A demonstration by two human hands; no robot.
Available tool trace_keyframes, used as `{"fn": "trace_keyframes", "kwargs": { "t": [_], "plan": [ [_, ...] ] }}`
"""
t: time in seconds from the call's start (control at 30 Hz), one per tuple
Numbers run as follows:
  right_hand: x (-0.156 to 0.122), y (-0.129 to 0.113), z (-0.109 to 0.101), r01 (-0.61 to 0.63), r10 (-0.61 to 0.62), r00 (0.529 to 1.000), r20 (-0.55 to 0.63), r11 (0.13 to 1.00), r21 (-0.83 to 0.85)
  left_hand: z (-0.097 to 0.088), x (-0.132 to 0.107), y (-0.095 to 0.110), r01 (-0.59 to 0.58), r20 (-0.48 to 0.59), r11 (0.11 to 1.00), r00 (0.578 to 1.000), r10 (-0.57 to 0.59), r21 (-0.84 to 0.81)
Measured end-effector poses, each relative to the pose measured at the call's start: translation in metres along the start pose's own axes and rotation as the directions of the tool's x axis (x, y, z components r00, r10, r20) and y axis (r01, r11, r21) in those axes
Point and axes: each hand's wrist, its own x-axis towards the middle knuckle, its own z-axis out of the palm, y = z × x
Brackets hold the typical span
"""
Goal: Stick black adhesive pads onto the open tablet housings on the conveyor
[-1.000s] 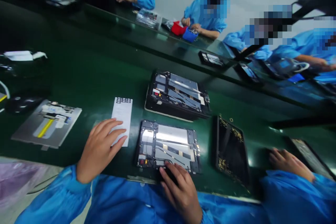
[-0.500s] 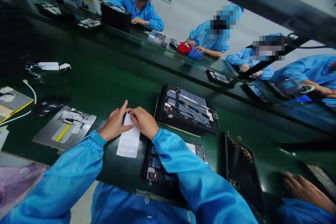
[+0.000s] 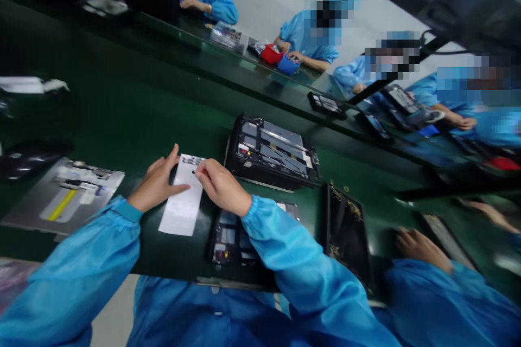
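A white paper strip (image 3: 182, 200) with small black stickers along its far end lies on the green bench. My left hand (image 3: 157, 181) rests on its left side, fingers flat, pinning it down. My right hand (image 3: 220, 187) reaches across from the right and pinches at the sticker row at the strip's top; what it grips is too small to name. Under my right forearm lies an opened tablet (image 3: 230, 236) with its circuit parts showing. A second opened tablet (image 3: 271, 152) sits just beyond it.
A grey plate with a yellow strip (image 3: 61, 200) lies at the left, a black mouse (image 3: 24, 160) beyond it. A black tablet cover (image 3: 345, 233) lies at the right, next to a neighbour's hand (image 3: 421, 246). Several people in blue coats work along the far side.
My right hand left the near tablet's edge and crossed over to the top of the paper strip. My left hand slid to the strip's left side. The view shifted slightly.
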Motion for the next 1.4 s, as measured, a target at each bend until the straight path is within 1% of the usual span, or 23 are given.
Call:
{"fn": "trace_keyframes", "kwargs": {
  "t": [0.07, 0.13, 0.27, 0.33, 0.37, 0.4, 0.47, 0.5, 0.53, 0.57, 0.6, 0.63, 0.67, 0.7, 0.73, 0.77, 0.83, 0.87, 0.93, 1.0, 1.07, 1.4],
  "plan": [
    [-0.041, 0.0, -0.018, 0.052, -0.034, 0.992, -0.125, 0.988, 0.143, 0.0, 0.001, 0.001, -0.043, -0.008, 0.998, 0.999, 0.043, 0.053],
    [-0.076, 0.002, -0.029, 0.046, 0.001, 0.978, -0.207, 0.974, 0.222, 0.0, 0.002, 0.002, -0.073, -0.015, 0.993, 0.997, 0.074, 0.096],
    [-0.127, 0.01, -0.035, -0.014, 0.089, 0.97, -0.227, 0.951, 0.31, -0.007, 0.004, 0.004, -0.074, 0.002, 0.989, 0.997, 0.074, 0.126],
    [-0.152, 0.016, -0.037, -0.026, 0.117, 0.959, -0.259, 0.943, 0.332, -0.013, 0.004, 0.01, -0.084, -0.037, 0.99, 0.995, 0.089, 0.109],
    [-0.167, 0.02, -0.038, -0.032, 0.129, 0.95, -0.283, 0.946, 0.323, -0.015, 0.002, 0.016, -0.096, -0.089, 0.99, 0.99, 0.106, 0.1],
    [-0.183, 0.024, -0.04, -0.043, 0.14, 0.941, -0.308, 0.952, 0.302, -0.016, -0.001, 0.026, -0.1, -0.153, 0.99, 0.981, 0.115, 0.104],
    [-0.219, 0.032, -0.043, -0.089, 0.168, 0.928, -0.333, 0.967, 0.24, -0.015, -0.013, 0.054, -0.097, -0.284, 0.988, 0.95, 0.129, 0.122],
    [-0.237, 0.035, -0.044, -0.123, 0.188, 0.924, -0.332, 0.97, 0.209, -0.012, -0.023, 0.072, -0.065, -0.301, 0.988, 0.948, 0.104, 0.137],
    [-0.254, 0.038, -0.044, -0.161, 0.214, 0.922, -0.324, 0.97, 0.18, -0.006, -0.034, 0.092, -0.093, -0.303, 0.991, 0.945, 0.12, 0.1],
    [-0.269, 0.041, -0.043, -0.2, 0.239, 0.919, -0.315, 0.968, 0.151, 0.001, -0.047, 0.113, -0.157, -0.314, 0.987, 0.936, 0.159, 0.034],
    [-0.282, 0.042, -0.041, -0.237, 0.263, 0.915, -0.306, 0.964, 0.12, 0.011, -0.059, 0.134, -0.218, -0.246, 0.976, 0.946, 0.212, 0.002],
    [-0.292, 0.043, -0.038, -0.266, 0.28, 0.912, -0.301, 0.96, 0.086, 0.023, -0.071, 0.155, -0.323, -0.179, 0.946, 0.93, 0.32, 0.012],
    [-0.299, 0.043, -0.035, -0.282, 0.284, 0.911, -0.3, 0.958, 0.052, 0.038, -0.082, 0.173, -0.427, -0.11, 0.904, 0.897, 0.427, 0.028],
    [-0.303, 0.043, -0.031, -0.288, 0.281, 0.912, -0.299, 0.958, 0.021, 0.053, -0.09, 0.188, -0.49, -0.051, 0.871, 0.87, 0.491, 0.032],
    [-0.305, 0.043, -0.027, -0.284, 0.27, 0.916, -0.298, 0.959, -0.004, 0.068, -0.095, 0.2, -0.519, -0.022, 0.854, 0.854, 0.52, 0.03],
    [-0.305, 0.042, -0.024, -0.272, 0.253, 0.921, -0.297, 0.962, -0.025, 0.083, -0.098, 0.209, -0.519, -0.011, 0.855, 0.854, 0.519, 0.018],
    [-0.301, 0.041, -0.017, -0.24, 0.211, 0.932, -0.296, 0.968, -0.066, 0.109, -0.098, 0.219, -0.478, -0.03, 0.878, 0.878, 0.477, -0.02],
    [-0.298, 0.041, -0.015, -0.228, 0.193, 0.936, -0.294, 0.97, -0.088, 0.118, -0.097, 0.221, -0.465, -0.039, 0.885, 0.885, 0.464, -0.034],
    [-0.294, 0.041, -0.011, -0.217, 0.17, 0.94, -0.296, 0.967, -0.135, 0.131, -0.092, 0.22, -0.461, -0.034, 0.886, 0.887, 0.46, -0.045],
    [-0.291, 0.041, -0.009, -0.225, 0.165, 0.939, -0.302, 0.958, -0.179, 0.138, -0.089, 0.217, -0.458, -0.021, 0.888, 0.889, 0.457, -0.038],
    [-0.289, 0.042, -0.008, -0.239, 0.168, 0.937, -0.307, 0.948, -0.21, 0.14, -0.088, 0.215, -0.448, -0.013, 0.894, 0.894, 0.448, -0.028],
    [-0.288, 0.043, -0.006, -0.261, 0.194, 0.944, -0.268, 0.935, -0.241, 0.141, -0.088, 0.214, -0.433, -0.013, 0.9, 0.901, 0.433, -0.045]
  ]
}}
